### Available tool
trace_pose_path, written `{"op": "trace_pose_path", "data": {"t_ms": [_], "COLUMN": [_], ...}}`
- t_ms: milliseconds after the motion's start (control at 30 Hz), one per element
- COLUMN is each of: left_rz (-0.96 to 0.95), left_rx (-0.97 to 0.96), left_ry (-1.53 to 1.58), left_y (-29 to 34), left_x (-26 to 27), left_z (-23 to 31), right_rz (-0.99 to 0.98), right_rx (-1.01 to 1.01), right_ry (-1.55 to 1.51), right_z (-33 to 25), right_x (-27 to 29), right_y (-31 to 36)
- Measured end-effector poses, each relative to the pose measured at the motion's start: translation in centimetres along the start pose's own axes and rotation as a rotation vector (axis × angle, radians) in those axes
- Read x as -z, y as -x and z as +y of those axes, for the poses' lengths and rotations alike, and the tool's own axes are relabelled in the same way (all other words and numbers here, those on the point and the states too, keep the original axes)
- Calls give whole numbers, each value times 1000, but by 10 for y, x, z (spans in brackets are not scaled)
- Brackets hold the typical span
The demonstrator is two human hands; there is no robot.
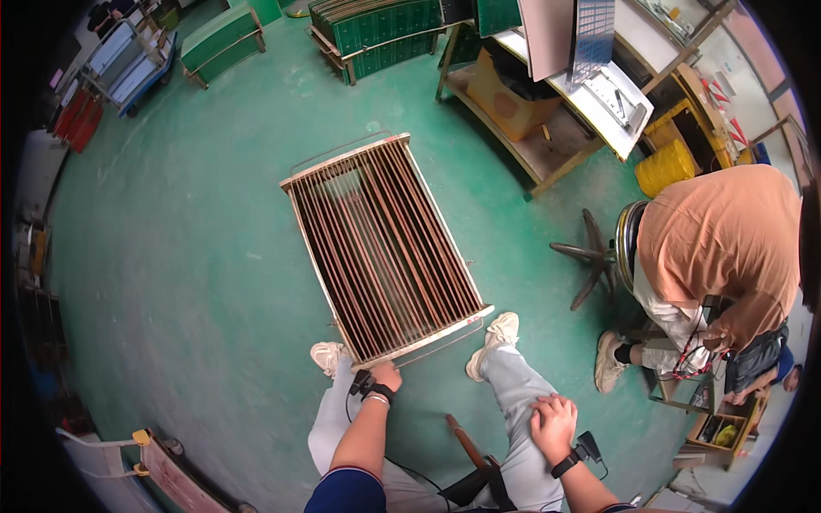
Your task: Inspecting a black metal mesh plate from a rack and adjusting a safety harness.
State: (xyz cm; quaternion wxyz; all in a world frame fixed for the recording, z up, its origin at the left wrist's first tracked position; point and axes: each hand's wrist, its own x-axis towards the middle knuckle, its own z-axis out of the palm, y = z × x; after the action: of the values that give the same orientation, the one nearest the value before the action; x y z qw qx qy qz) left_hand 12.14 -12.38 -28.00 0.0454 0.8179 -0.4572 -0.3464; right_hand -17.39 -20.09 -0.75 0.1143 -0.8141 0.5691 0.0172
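On the green floor in front of me stands a pale-edged rack (295, 227), tilted in view, with a wire handle at each end. Several thin, brown-edged boards (376, 248) stand on edge in it, side by side. My left hand (385, 376) is at the rack's near end, by the left end of the near handle. Its fingers point down and are hidden, so I cannot tell whether they grip the handle. My right hand (554, 425) rests on my right knee, fingers spread over the grey trousers, holding nothing. Both wrists wear dark bands with small devices.
A person in an orange shirt (718, 231) sits bent over on a stool (631, 248) at the right. A workbench (556, 167) is at the far right. Stacked green boards (376, 43) stand at the back. Carts (128, 64) and a trolley (184, 474) are at the left.
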Motion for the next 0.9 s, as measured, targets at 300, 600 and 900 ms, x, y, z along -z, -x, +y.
{"op": "trace_pose_path", "data": {"t_ms": [300, 600, 900], "left_rz": [145, 138, 124], "left_rx": [-500, -516, -504], "left_ry": [641, 421, 410], "left_y": [23, -14, -48], "left_x": [189, 210, 215], "left_z": [125, 116, 120], "right_rz": [36, 129, -90], "right_rx": [-41, -224, -271], "right_ry": [-332, -559, -721], "right_z": [-30, -42, -34], "right_x": [-51, -180, -219], "right_y": [-128, -239, -271]}}
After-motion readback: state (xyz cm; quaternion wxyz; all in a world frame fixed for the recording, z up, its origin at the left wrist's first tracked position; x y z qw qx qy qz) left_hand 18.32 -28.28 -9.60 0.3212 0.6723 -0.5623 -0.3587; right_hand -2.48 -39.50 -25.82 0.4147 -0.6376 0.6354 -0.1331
